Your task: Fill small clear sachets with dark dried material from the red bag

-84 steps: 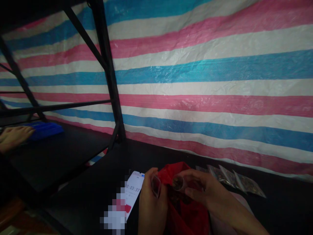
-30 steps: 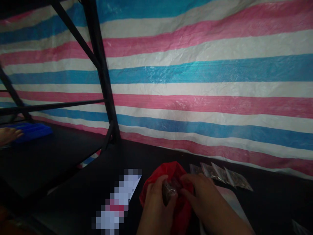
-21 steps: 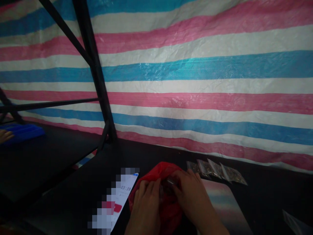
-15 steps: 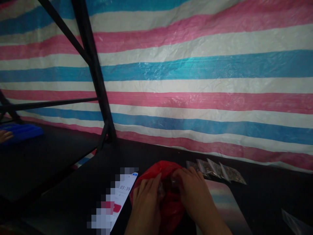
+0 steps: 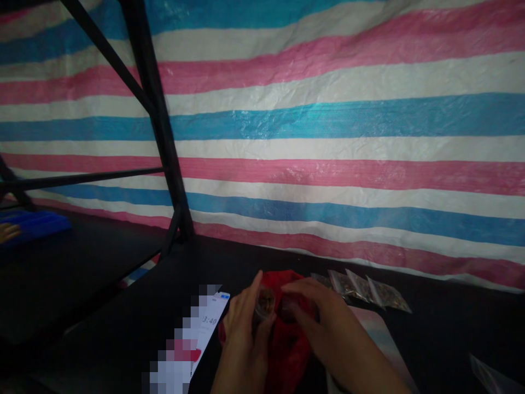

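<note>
Between its thumb and fingers, my left hand (image 5: 245,323) grips a small clear round container (image 5: 266,304) with brownish bits inside, its mouth tilted toward me. My right hand (image 5: 318,306) is closed just to the right of it, with thumb and fingers bent together over the bag. What it holds, if anything, is too dark to make out. Under both hands lies a crumpled red plastic bag (image 5: 287,353) on the black table (image 5: 241,254). The bag's contents are hidden.
Several small zip bags of brown bits (image 5: 385,293) lie in a row behind my right hand. A pale glossy rectangular panel (image 5: 379,334) sits beneath my right forearm. A phone (image 5: 211,323) lies left. Another clear bag (image 5: 496,375) is far right. Another person's hand (image 5: 8,232) touches a blue tray (image 5: 45,227).
My left hand has turned and lifted slightly, bringing the small container and its contents into view. My right hand has shifted a little, its fingers still bent. The view has tilted slightly.
</note>
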`<state>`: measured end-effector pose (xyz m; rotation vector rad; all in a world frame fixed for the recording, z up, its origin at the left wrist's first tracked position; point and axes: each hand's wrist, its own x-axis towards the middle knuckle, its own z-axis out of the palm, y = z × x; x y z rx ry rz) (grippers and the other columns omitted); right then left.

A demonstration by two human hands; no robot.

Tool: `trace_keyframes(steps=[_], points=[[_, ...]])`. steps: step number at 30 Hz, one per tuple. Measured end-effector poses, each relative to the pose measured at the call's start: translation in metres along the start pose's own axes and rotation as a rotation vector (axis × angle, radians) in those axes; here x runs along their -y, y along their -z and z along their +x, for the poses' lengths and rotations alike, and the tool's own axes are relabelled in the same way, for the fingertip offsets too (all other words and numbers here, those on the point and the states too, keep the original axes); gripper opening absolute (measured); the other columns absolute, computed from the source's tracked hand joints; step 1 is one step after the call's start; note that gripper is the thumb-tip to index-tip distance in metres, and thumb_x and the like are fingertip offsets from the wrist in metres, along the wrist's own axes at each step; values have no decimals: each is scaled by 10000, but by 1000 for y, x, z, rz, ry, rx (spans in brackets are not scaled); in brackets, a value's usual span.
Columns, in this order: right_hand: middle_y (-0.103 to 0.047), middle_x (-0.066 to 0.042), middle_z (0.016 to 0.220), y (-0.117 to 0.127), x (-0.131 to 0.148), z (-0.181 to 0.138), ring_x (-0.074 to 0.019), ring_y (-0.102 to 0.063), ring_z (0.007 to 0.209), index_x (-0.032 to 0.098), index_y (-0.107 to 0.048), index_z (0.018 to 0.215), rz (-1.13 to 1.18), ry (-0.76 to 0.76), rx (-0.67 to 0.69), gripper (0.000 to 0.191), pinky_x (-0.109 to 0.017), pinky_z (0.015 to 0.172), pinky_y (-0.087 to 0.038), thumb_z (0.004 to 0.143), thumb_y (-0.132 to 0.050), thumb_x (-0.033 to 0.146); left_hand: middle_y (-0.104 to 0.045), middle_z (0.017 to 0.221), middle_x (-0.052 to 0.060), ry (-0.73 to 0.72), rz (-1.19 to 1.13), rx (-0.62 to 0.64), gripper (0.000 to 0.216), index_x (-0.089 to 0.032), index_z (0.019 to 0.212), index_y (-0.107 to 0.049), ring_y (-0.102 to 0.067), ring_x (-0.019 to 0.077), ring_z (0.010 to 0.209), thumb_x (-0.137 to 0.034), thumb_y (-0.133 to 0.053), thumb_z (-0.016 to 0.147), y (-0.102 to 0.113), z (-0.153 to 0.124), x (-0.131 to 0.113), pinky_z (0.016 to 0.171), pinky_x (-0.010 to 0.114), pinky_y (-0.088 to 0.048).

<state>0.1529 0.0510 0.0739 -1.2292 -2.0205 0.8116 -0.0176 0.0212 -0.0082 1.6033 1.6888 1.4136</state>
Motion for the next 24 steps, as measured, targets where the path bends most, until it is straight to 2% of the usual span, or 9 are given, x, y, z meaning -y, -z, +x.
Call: trace_keyframes(steps=[3,6,11,15,19,20,22,23,24], points=[[-806,10,1107,7,17,-8,-202,-725,1051,290,-805,1125,209,-36,122,318,-277,942,-518,890,-678,119,-666,1311,121,-127,36,-187,687,-281,1683,-270,-620,312,1195,-350,-482,1033,-8,2,-3,1037,543,-494],[-807,36,1025,3,22,-12,-183,-730,977,292,-805,1036,245,-60,175,325,-254,875,-514,832,-686,69,-662,1155,123,-143,103,-315,749,-250,1702,-209,-639,322,1042,-314,-485,1009,-20,4,0,941,540,-529],[-802,-13,1010,-18,12,-8,-202,-720,914,235,-796,997,126,-63,93,326,-291,835,-515,837,-612,19,-599,1223,97,-209,22,-303,758,-326,1712,-105,-617,274,1071,-273,-443,1036,-34,-9,-4,961,486,-526],[-810,-21,1033,-20,10,-7,-222,-729,967,252,-800,976,130,-11,46,284,-321,895,-533,856,-597,94,-498,1307,99,-175,-38,-287,800,-343,1702,-62,-601,250,1124,-260,-482,1025,-26,-14,-27,937,443,-554],[-818,-42,960,12,6,-10,-230,-760,911,250,-787,946,303,-24,-138,207,-318,849,-591,886,-622,360,-434,1450,125,-353,133,-285,776,-323,1634,-276,-528,305,1325,-259,-603,934,0,-14,-33,1031,479,-544],[-821,-54,966,25,3,-12,-243,-768,917,250,-782,952,339,-35,-191,242,-324,847,-605,859,-651,431,-456,1445,129,-427,180,-236,731,-319,1593,-362,-535,317,1329,-245,-608,908,6,-16,-27,1023,471,-551],[-829,-73,981,53,-7,-19,-272,-782,931,252,-778,967,355,-71,-251,317,-345,862,-621,783,-730,507,-597,1310,94,-554,333,-13,677,-365,1467,-550,-627,305,1180,-195,-646,819,9,-23,-7,928,414,-576],[-830,-83,998,66,-13,-24,-287,-785,951,255,-781,955,336,-97,-245,341,-355,876,-622,764,-756,537,-660,1228,69,-615,437,75,673,-403,1420,-611,-663,292,1088,-167,-660,792,7,-29,5,866,379,-575],[-831,-90,1010,77,-21,-29,-296,-784,964,259,-784,926,307,-126,-212,342,-360,876,-621,764,-768,560,-691,1228,64,-602,553,107,648,-428,1384,-654,-669,298,1106,-130,-653,809,2,-36,17,908,387,-560]])
